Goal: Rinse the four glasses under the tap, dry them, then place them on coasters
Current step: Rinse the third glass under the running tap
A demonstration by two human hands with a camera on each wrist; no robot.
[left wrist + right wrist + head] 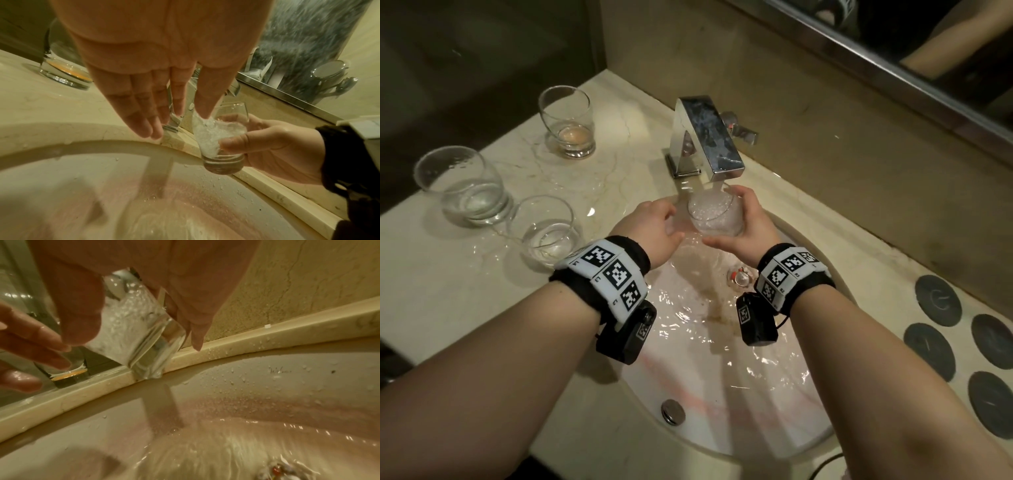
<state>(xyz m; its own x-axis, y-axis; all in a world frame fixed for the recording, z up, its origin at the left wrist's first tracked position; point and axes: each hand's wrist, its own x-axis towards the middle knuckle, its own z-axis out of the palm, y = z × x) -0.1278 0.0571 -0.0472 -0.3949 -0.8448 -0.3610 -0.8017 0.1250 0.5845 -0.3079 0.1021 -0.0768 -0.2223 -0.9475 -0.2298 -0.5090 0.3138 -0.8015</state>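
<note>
My right hand [739,222] grips a clear glass [714,214] [220,139] [135,337] tilted under the chrome tap [705,137], and running water froths white inside it. My left hand [654,226] [148,100] hovers just left of the glass with straight fingers, holding nothing. Three more glasses stand on the wet counter at the left: one with an orange residue [568,123] [63,71] at the back, and two [462,186] [548,231] with clear water nearer me. Several dark round coasters [938,301] lie on the counter at the right.
The white basin [722,428] below my hands holds flowing water, with its drain [738,277] under my right wrist. A marble counter [448,291] surrounds it, wet at the left. A wall and a mirror [928,51] rise behind the tap.
</note>
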